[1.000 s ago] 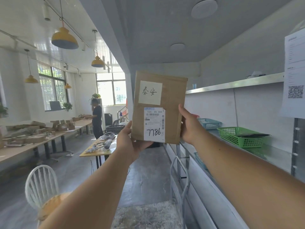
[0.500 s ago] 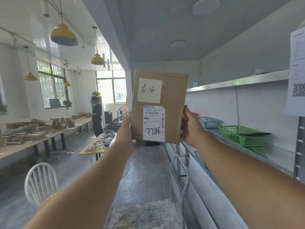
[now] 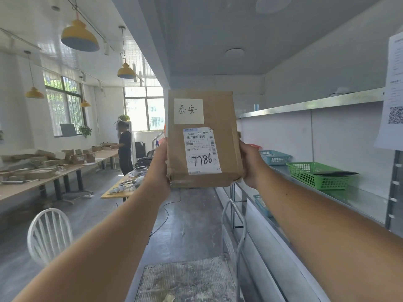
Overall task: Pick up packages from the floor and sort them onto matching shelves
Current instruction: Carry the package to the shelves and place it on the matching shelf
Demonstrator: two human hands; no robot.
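Steel shelves (image 3: pixel 305 105) run along the right wall, a green basket (image 3: pixel 316 176) on 1. In mid-air, the package (image 3: pixel 226 118) marked 7786 stands upright, left hand (image 3: pixel 158 171) and right hand (image 3: pixel 250 164) fingers gripping its side edges.

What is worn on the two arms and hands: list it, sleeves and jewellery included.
Nothing worn shows. The left forearm and right forearm are bare to the frame's edge, no sleeve in view. The left hand and right hand are ungloved, with no watch or band at either wrist. Fingers are mostly hidden behind the package, so rings cannot be ruled out.
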